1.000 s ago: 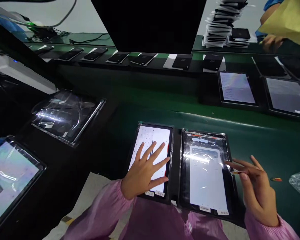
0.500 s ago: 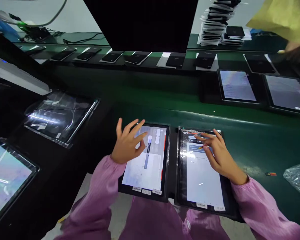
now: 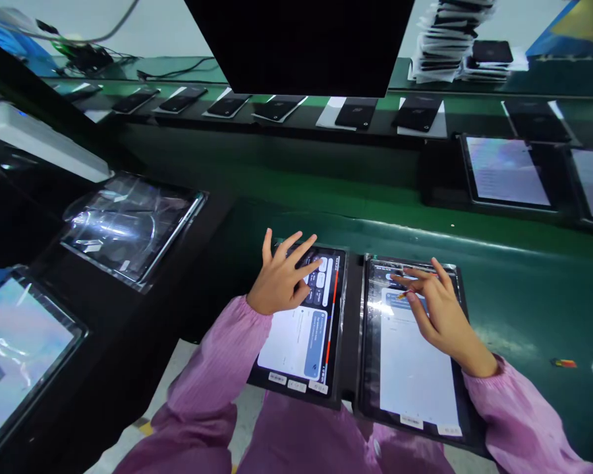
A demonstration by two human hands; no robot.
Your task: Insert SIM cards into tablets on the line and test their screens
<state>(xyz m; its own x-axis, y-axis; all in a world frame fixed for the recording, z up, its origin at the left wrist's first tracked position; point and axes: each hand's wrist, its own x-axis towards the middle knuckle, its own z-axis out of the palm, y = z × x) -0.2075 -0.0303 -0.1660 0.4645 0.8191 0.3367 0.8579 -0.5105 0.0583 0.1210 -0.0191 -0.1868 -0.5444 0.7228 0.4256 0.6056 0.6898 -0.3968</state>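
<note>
Two lit tablets lie side by side on the green mat in front of me. My left hand point(image 3: 279, 283) rests on the top part of the left tablet point(image 3: 296, 342), fingers spread, fingertips on its dark panel of buttons. My right hand point(image 3: 439, 316) lies over the top of the film-covered right tablet point(image 3: 415, 382). Its fingers are stretched toward the screen, and the thumb and a finger pinch a small thin orange piece point(image 3: 400, 295). Both arms are in pink sleeves.
A film-wrapped tablet point(image 3: 128, 224) and a lit tablet point(image 3: 20, 349) sit on the dark stand at left. A black monitor point(image 3: 301, 39) hangs above a row of phones point(image 3: 277, 108). More lit tablets point(image 3: 507, 171) lie at back right. A small red-yellow piece point(image 3: 563, 363) lies on the mat.
Both hands moved up to the tops of their tablets. The left screen went from white to a panel with buttons. Another person's hand and yellow sheet at top right left the view.
</note>
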